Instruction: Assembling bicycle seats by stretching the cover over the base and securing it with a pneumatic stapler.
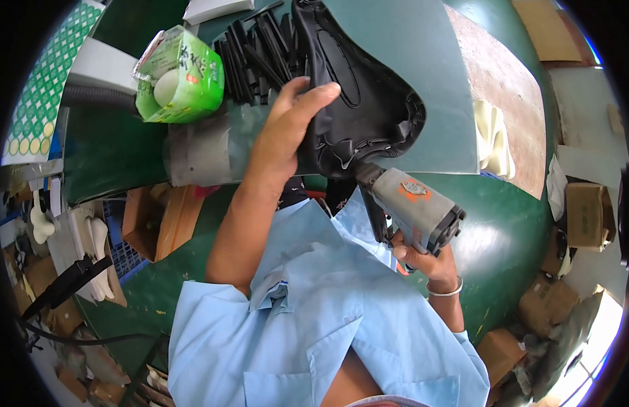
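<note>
Your left hand (282,133) pinches the bicycle saddle (370,121), long axis slanting down rightward; your right hand (430,262) grips the staple gun (411,200) just below.

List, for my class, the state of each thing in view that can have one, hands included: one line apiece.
Bicycle saddle: held, narrow end toward the view's top
Staple gun: held, nose at the saddle's wide end
Left hand: gripping the saddle's edge
Right hand: closed around the staple gun's handle
Green carton: open-topped, white round object inside
Black strips: piled loosely together
Cardboard box at left: open
</note>
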